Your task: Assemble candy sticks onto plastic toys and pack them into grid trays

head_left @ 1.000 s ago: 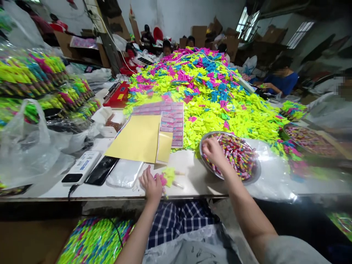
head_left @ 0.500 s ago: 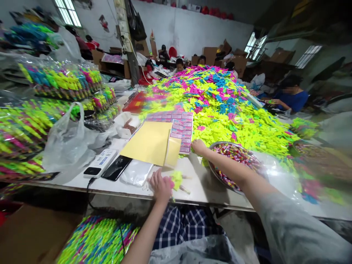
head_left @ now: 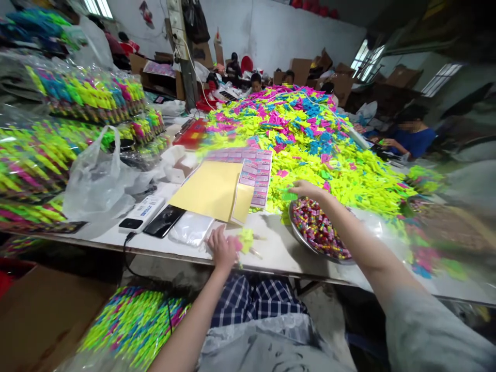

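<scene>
Indoors, wall (head_left: 310, 36) behind, table (head_left: 277, 248) below, right hand (head_left: 306, 189) pinches plastic (head_left: 289, 194) (left hand (head_left: 222, 247), grip unclear).

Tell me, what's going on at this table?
Someone is handling small, brightly coloured plastic pieces with both hands. The left hand rests by the table's near edge, against a pink piece beside a yellow one. The right hand reaches over a metal bowl of small colourful items, with a green piece at its fingertips. Beyond it rises a big heap of yellow, pink and blue pieces.

Black phone (head_left: 164, 221) beside white device (head_left: 142, 212)
</scene>
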